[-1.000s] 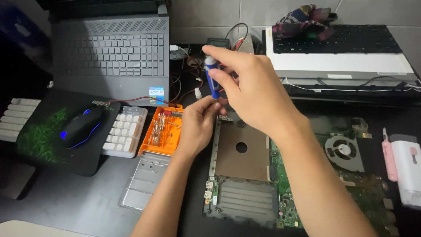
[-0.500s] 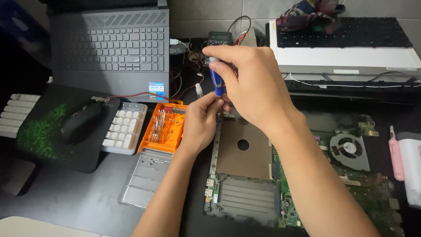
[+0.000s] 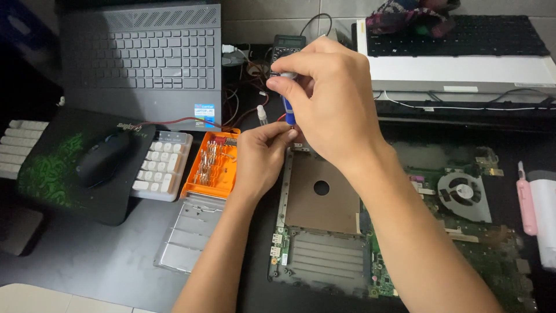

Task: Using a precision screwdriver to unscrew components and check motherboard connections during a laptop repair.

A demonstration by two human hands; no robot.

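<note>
right hand: raised over the middle of the desk, fingers closed round the top of a blue screwdriver held upright; thumb and forefinger pinch its pale cap.
left hand: just below the right hand, fingertips pinched narrow at the screwdriver's lower end; whether they touch the shaft or a small part there, i cannot tell.
screwdriver: between the two hands, its tip at the far left corner of the board; the tip itself is hidden by the fingers.
board: an opened laptop base lying flat at the near middle of the desk, with a brown sheet with a round hole, a grey finned plate nearer the front edge, green circuitry and a fan toward the right.
bit case: orange, open, just left of the left hand; its clear lid lies nearer the front edge.
keypad: white, touching the left side of the bit case.
mouse: black, on a black and green mat at the left edge.
laptop: grey, at the far left corner.
meter: dark, behind the right hand at the far edge, wires around it.
keyboard panel: white with black keys, far right corner, a cloth on it.
pink tool: at the right edge.
</note>
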